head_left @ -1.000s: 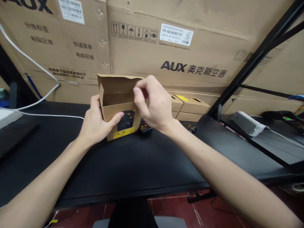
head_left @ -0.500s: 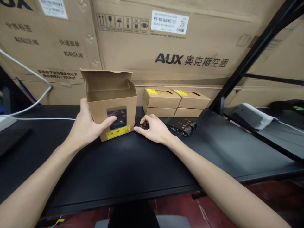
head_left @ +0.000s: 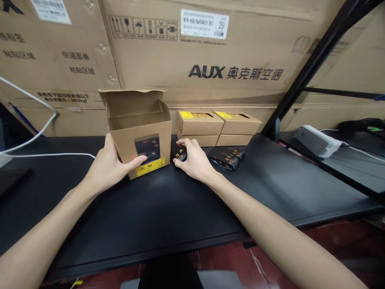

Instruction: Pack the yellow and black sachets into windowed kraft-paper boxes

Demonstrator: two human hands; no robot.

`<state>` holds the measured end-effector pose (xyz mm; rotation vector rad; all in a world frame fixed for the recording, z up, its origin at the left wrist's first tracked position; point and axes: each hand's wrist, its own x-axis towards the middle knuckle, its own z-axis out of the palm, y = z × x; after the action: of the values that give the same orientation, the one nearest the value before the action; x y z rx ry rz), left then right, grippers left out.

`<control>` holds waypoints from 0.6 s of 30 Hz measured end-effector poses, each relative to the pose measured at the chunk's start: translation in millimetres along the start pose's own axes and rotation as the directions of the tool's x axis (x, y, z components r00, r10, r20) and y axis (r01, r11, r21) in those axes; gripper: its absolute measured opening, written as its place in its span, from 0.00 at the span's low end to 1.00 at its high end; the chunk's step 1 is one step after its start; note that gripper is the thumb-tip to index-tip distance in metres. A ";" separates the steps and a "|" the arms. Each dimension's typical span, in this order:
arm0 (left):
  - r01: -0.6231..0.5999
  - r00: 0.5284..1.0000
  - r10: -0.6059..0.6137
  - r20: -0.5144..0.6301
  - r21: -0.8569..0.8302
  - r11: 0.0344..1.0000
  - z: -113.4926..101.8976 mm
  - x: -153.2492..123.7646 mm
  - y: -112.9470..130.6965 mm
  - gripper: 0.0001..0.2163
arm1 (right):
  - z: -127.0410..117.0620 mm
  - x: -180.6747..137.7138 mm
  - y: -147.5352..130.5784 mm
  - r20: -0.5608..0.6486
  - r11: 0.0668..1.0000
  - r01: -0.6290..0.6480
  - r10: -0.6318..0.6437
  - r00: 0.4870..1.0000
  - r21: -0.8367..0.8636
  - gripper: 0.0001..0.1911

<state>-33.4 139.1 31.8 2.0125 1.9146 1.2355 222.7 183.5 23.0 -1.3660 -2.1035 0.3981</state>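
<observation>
My left hand [head_left: 112, 162] is wrapped round the left side of an open brown cardboard box [head_left: 123, 136], thumb across its front below the window. The box stands tilted on the black table, its lid flap up. Through the window shows a black packet [head_left: 150, 147] with orange print. Just right of the box, my right hand [head_left: 195, 158] closes thumb and fingers on another black packet [head_left: 179, 151], partly lifted at its near side. Further right, more black packets [head_left: 227, 157] lie on the table, their exact number unclear.
Behind the packets stand stacked brown window boxes [head_left: 200, 124] with yellow labels. Large AUX cartons [head_left: 150, 72] wall off the back. A black metal frame [head_left: 300, 88] rises at the right, near a white device [head_left: 315, 141]. A white cable [head_left: 54, 155] crosses the table [head_left: 150, 224] at left.
My right hand has drawn the black packet up so more of its printed face shows beside the box. My left hand still holds the box. The view has shifted slightly.
</observation>
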 end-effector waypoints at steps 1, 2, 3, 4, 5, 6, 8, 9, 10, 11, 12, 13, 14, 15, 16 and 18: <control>0.001 1.000 -0.001 0.002 0.003 1.000 -0.1 0.2 0.2 0.45 | 0.0 0.2 0.0 0.003 1.000 -0.014 0.014 1.000 0.012 0.30; 0.003 1.000 -0.003 0.001 0.005 1.000 -0.1 0.4 0.4 0.45 | 0.2 0.6 0.4 0.006 0.999 -0.025 0.024 1.000 0.021 0.33; 0.004 1.000 -0.004 -0.004 0.006 1.000 -0.1 0.4 0.4 0.45 | 0.5 1.2 0.9 0.010 0.999 -0.029 0.029 1.000 0.024 0.34; 0.006 1.000 -0.006 -0.010 0.007 1.000 -0.1 0.4 0.4 0.45 | 1.0 1.9 1.6 0.013 0.999 -0.027 0.027 1.000 0.023 0.36; 0.008 1.000 -0.008 -0.014 0.006 1.000 -0.1 0.3 0.5 0.45 | 1.6 2.6 2.4 0.015 1.000 -0.022 0.022 1.000 0.022 0.37; 0.010 1.000 -0.010 -0.014 0.003 1.000 -0.3 0.1 0.6 0.46 | 2.2 3.3 3.0 0.017 1.000 -0.019 0.018 1.000 0.022 0.37; 0.010 1.000 -0.010 -0.008 -0.010 1.000 -1.1 -0.4 1.0 0.47 | 3.3 4.6 3.6 0.015 0.999 -0.028 0.028 0.999 0.021 0.37; 0.010 1.000 -0.010 -0.001 -0.019 1.000 -1.8 -0.7 1.5 0.47 | 3.7 5.1 3.7 0.008 0.999 -0.039 0.039 0.999 0.019 0.36; 0.012 1.000 -0.012 0.010 -0.030 0.999 -2.6 -1.1 2.1 0.46 | 3.9 5.6 3.7 -0.006 0.999 -0.050 0.050 0.999 0.015 0.35; 0.019 1.000 -0.018 0.021 -0.037 0.999 -3.4 -1.5 2.8 0.47 | 3.9 6.0 3.6 -0.026 0.998 -0.058 0.058 0.998 0.009 0.34; 0.028 0.999 -0.027 0.032 -0.040 0.999 -4.2 -1.9 3.6 0.47 | 3.8 6.4 3.7 -0.050 0.998 -0.061 0.061 0.997 0.007 0.32; 0.037 0.998 -0.035 0.045 -0.040 0.999 -5.0 -2.4 4.4 0.47 | 3.5 6.9 3.8 -0.078 0.998 -0.060 0.061 0.995 0.010 0.30; 0.043 0.998 -0.041 0.057 -0.038 0.998 -5.6 -2.7 5.1 0.48 | 3.1 7.4 4.0 -0.105 0.998 -0.058 0.059 0.993 0.019 0.28; 0.045 0.997 -0.042 0.064 -0.036 0.998 -5.9 -3.0 5.7 0.49 | 2.6 7.9 4.3 -0.130 0.998 -0.054 0.058 0.990 0.034 0.27; 0.042 0.997 -0.039 0.063 -0.034 0.999 -6.0 -3.2 6.0 0.48 | 2.1 8.3 4.7 -0.152 0.997 -0.051 0.059 0.987 0.052 0.25; 0.028 0.997 -0.026 0.068 -0.027 0.999 -5.6 -2.9 5.8 0.47 | 1.3 8.9 5.5 -0.187 0.995 -0.045 0.060 0.980 0.087 0.23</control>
<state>-31.8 132.9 37.5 1.9813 1.8779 1.1658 223.2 194.0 21.8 -1.3581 -1.8791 0.3571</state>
